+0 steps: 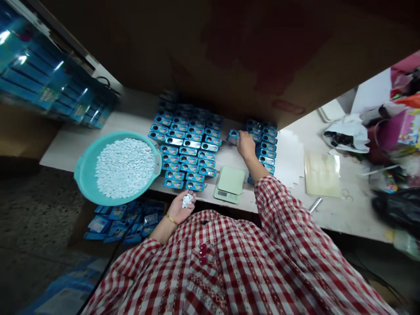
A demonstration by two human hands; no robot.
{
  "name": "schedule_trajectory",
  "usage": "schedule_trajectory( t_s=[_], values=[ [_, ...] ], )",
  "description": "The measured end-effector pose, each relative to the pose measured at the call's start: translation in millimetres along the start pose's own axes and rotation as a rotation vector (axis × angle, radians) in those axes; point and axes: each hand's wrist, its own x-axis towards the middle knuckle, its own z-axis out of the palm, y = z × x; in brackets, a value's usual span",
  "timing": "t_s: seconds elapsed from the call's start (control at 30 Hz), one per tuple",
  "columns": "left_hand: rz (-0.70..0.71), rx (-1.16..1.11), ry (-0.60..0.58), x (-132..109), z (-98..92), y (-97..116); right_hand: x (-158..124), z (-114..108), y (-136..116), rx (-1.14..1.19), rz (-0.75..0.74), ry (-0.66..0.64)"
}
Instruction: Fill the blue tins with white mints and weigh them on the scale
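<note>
Palm up at the table's front edge, my left hand [177,209] cups a small heap of white tablets [187,201]. Farther in and to the right, my right hand [246,145] grips a small blue box [233,134] by one end. That box is over the gap between two groups of similar boxes: a wide block of blue boxes [188,153] on the left and a narrower group [268,146] on the right, partly behind my right forearm. A turquoise basin [82,175] full of white tablets stands left of the boxes. Between my hands lies a pale green scale [230,180].
A large cardboard box [203,52] rises behind the table. White paper sheets [290,157], a yellowish sheet [323,174] and a metal tube [315,204] lie at right, near cluttered bags [348,133]. Under the basin is a carton of blue packs [121,221]. Wrapped blue packs [49,83] are stacked far left.
</note>
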Motion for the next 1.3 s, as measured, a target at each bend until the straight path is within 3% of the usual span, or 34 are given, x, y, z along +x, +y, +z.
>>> schedule_trajectory(
  t_s=[0.1, 0.2, 0.4, 0.53, 0.63, 0.73, 0.87, 1.07, 1.17, 1.3],
  values=[
    [0.039, -0.04, 0.035, -3, -5.8, 1, 55, 16, -8, -0.008, 0.068, -0.063],
    [0.068, -0.063, 0.069, -4, -12.0, 0, 76, 26, -4, 0.034, 0.022, -0.111],
    [0.049, -0.049, 0.088, 3, -11.3, -3, 31, 6, 42, -0.121, 0.001, 0.046],
    [0.017, -0.01, 0.059, 7, -1.0, -7, 10, -2, 62, -0.27, -0.028, -0.035],
    [0.002, 0.01, 0.025, 6, 4.8, -11, -2, -6, 59, -0.329, -0.114, -0.069],
    [-0.034, 0.025, 0.025, 5, 8.4, -14, -36, -19, 43, -0.33, -0.265, -0.089],
    [-0.075, 0.074, 0.022, 6, 18.6, -18, -105, -31, 9, -0.219, -0.443, -0.171],
    [-0.064, 0.153, 0.032, 9, 37.1, -23, -164, -19, -32, -0.032, -0.442, -0.255],
    [-0.069, 0.155, 0.005, 11, 32.8, -27, -190, -14, -65, 0.057, -0.46, -0.278],
    [-0.083, 0.14, 0.016, 11, 14.3, -30, -216, -10, -111, 0.106, -0.594, -0.411]
  ],
)
